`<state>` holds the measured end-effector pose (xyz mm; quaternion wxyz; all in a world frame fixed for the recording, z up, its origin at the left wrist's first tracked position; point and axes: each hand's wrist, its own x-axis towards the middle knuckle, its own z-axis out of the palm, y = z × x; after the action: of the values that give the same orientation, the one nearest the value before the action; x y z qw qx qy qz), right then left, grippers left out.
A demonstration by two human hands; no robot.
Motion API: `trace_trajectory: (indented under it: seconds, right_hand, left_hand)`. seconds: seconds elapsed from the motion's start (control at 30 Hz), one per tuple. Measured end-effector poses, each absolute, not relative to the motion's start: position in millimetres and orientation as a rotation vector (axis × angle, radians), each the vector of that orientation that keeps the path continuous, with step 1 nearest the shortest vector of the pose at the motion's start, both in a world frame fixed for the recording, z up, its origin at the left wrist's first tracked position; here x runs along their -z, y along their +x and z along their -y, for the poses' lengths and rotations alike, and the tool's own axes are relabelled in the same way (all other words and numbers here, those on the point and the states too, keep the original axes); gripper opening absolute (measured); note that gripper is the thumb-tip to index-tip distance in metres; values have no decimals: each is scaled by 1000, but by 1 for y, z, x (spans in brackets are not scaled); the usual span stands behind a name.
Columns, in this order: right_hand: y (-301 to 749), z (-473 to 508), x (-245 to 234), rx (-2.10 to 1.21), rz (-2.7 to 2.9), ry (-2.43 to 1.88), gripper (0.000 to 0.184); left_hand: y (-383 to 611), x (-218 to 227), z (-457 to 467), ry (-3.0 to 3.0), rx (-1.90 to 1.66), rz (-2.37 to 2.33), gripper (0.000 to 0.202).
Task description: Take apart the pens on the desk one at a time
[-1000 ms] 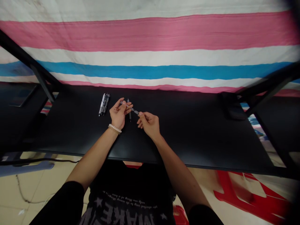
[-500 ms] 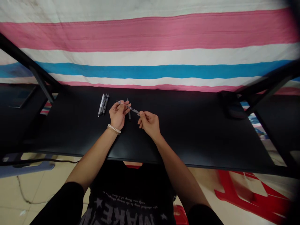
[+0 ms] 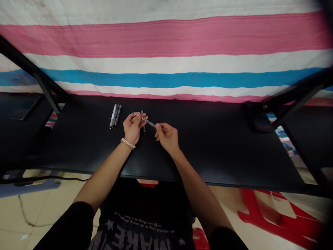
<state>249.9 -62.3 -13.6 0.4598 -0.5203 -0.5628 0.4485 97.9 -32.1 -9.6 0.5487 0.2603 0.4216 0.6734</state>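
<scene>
Between my two hands a slim grey pen (image 3: 149, 122) is held slantwise above the table. My left hand (image 3: 132, 127) pinches its upper left part between thumb and fingers. At the other end, my right hand (image 3: 168, 137) has thumb and forefinger closed on the grey grip, hiding the tip. Beneath the held pen, a second pen (image 3: 144, 130) lies on the table, partly covered by my left hand. Left of my left hand, several pens (image 3: 115, 116) in white, grey and black lie side by side.
The black table (image 3: 213, 149) reaches to a striped cloth (image 3: 166, 80) behind it. A dark flat object (image 3: 260, 118) lies near the right edge. Dark metal struts (image 3: 47, 92) rise at both sides. A red plastic stool (image 3: 278, 215) stands on the floor at the right.
Both hands have shifted very slightly to the right in the picture with the pen between them. The pens on the table lie as before.
</scene>
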Motion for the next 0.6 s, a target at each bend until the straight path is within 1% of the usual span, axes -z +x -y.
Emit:
trace_trajectory:
  seconds: [0.13,0.23,0.37,0.47,0.6]
  right_hand:
    - [250,62,16,-1148,1430,-1239,47]
    - [250,62,16,-1122,1447,-1249,48]
    - [250,63,13,-1154,1516,-1268,54]
    - [250,64,11,-1162,1508,-1227,52]
    - [249,64,8,-1351,1504,-1207,57]
  left_hand:
    - [97,8,32,602,-1597,-1004,39]
    - [96,7,33,600,-1584,-997,40]
    - [97,6,34,606,-1576,-991,41]
    - [98,5,34,612,-1579,-990,40]
    - [97,5,34,624,-1549,-956,36]
